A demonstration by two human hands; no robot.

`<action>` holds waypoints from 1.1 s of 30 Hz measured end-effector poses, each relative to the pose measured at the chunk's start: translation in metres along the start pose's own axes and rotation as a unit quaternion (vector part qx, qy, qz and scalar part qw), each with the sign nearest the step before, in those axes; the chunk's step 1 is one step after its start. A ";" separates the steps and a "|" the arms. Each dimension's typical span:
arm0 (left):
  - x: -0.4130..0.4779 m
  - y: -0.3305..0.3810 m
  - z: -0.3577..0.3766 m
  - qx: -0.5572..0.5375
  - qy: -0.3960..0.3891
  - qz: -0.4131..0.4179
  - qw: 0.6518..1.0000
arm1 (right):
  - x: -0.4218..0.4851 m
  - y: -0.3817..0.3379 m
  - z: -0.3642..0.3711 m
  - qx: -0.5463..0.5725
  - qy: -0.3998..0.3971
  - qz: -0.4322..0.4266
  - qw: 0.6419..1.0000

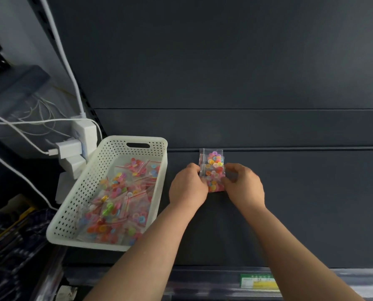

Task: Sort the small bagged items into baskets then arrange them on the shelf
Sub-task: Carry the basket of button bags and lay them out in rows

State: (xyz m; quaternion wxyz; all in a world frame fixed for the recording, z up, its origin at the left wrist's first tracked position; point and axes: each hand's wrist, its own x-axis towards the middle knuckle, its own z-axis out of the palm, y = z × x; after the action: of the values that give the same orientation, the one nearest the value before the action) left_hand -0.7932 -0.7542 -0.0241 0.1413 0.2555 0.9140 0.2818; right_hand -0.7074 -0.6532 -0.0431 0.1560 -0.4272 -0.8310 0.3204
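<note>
Your forearms (142,253) reach in from the bottom edge, and your left hand (188,185) and right hand (244,185) meet on a small stack of button bags (212,170), the fingers of each curled in and pinching its opposite sides. That stack sits on the dark shelf (290,203), its top edge up at the seam of the back panel; whether it lies flat or leans there I cannot tell. It is the only lot set out on the shelf, so the arranging looks barely begun. Left of it, near your left hand, the white basket (124,140) stands on the same shelf and holds a loose heap of bagged buttons (120,203), which suggests the sorting is largely done while most of the stock waits to be laid out. Beyond the basket hang white chargers (83,133) and cables (66,61).
</note>
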 end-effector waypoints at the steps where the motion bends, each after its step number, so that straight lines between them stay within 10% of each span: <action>1: -0.003 0.002 -0.008 0.005 0.007 0.019 1.000 | -0.002 -0.003 -0.003 -0.029 0.005 -0.014 0.999; 10: -0.029 -0.048 -0.098 0.068 0.111 0.022 0.991 | -0.037 -0.068 0.008 -0.136 -0.013 -0.218 0.966; 19: -0.041 -0.105 -0.108 0.123 -0.002 -0.041 0.992 | -0.068 -0.100 0.038 -0.112 -0.038 -0.303 0.946; 28: -0.044 -0.089 -0.126 -0.073 0.119 -0.022 0.990 | -0.069 -0.089 0.032 -0.032 -0.097 -0.245 0.964; 33: -0.042 -0.060 -0.108 -0.249 0.078 -0.030 0.965 | -0.065 -0.079 0.008 0.225 -0.199 -0.055 0.952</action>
State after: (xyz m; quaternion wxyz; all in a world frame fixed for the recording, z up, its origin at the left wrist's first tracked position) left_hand -0.8256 -0.8678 0.0318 0.1367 0.1615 0.8306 0.5150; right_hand -0.7218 -0.7429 0.0039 0.0965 -0.2623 -0.7736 0.5687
